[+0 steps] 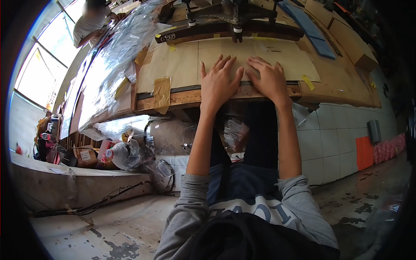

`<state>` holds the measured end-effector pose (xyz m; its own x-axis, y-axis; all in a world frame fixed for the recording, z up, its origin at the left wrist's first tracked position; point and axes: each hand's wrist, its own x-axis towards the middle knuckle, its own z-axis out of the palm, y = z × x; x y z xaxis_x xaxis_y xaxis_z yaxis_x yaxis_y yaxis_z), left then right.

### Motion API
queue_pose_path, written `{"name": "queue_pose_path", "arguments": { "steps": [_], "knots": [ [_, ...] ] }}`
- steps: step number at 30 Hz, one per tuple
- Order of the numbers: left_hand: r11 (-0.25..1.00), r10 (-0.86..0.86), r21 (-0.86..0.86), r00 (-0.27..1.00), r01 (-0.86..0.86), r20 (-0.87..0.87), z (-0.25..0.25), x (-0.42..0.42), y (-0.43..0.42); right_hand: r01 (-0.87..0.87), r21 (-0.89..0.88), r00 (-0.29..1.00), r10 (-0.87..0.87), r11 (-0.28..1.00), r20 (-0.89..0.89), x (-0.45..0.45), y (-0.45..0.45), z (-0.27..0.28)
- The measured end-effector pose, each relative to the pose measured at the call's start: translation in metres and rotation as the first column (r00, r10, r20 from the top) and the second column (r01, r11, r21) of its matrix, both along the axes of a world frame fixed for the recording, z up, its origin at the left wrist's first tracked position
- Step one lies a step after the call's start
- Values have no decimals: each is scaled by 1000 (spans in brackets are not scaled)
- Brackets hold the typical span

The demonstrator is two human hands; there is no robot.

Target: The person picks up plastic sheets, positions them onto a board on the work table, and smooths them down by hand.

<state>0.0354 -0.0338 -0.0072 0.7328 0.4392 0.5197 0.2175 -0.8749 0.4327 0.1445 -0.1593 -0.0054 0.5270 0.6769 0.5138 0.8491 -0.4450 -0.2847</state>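
Note:
My left hand point(219, 82) lies on a pale yellowish sheet point(171, 65), palm down with its fingers stretched out. My right hand point(269, 81) rests beside it, also flat, and its fingers point forward and left. Neither holds anything. A small gap separates the two thumbs. Beyond the fingertips, a long dark bar point(277, 32) marked with handwritten letters runs across the sheet, beneath a black metal frame point(236, 17). Brown tape point(162, 94) covers part of the wooden front edge left of my hands, and a yellow tape piece point(308, 82) sticks near the right corner.
Clear plastic sheeting point(108, 65) covers the table's left side. Blue strips point(310, 28) and a cardboard box point(352, 41) lie to the right. Another person point(89, 26) is at the far left. Below are a large plastic bottle point(123, 154) and black cables point(104, 199).

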Motion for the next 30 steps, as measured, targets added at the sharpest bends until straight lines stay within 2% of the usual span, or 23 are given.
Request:
{"name": "queue_pose_path", "arguments": {
  "steps": [4, 13, 16, 19, 22, 30],
  "knots": [
    [997, -1, 81, 1000, 4, -31, -1, -1, -2, 33, -116, 999, -36, 993, -25, 19, 12, 0],
    [995, 21, 103, 997, -13, -75, -4, 1, 1, 53, -137, 996, -63, 989, -67, 32, 22, -5],
    [995, 38, 94, 995, -30, -93, -1, 2, 0, 72, -27, 997, -72, 997, 1, 33, 26, -9],
    [996, 45, 79, 993, -36, -107, 1, 3, -1, -12, 190, 990, 39, 982, -138, 34, 25, -5],
    [998, 45, 55, 992, -39, -115, 1, 4, -1, -33, 228, 999, 33, 973, 6, 26, 18, -1],
    [996, 53, 71, 995, -47, -80, -1, 8, 0, 3, 149, 991, -23, 989, 132, 23, 18, -7]
  ]
}}
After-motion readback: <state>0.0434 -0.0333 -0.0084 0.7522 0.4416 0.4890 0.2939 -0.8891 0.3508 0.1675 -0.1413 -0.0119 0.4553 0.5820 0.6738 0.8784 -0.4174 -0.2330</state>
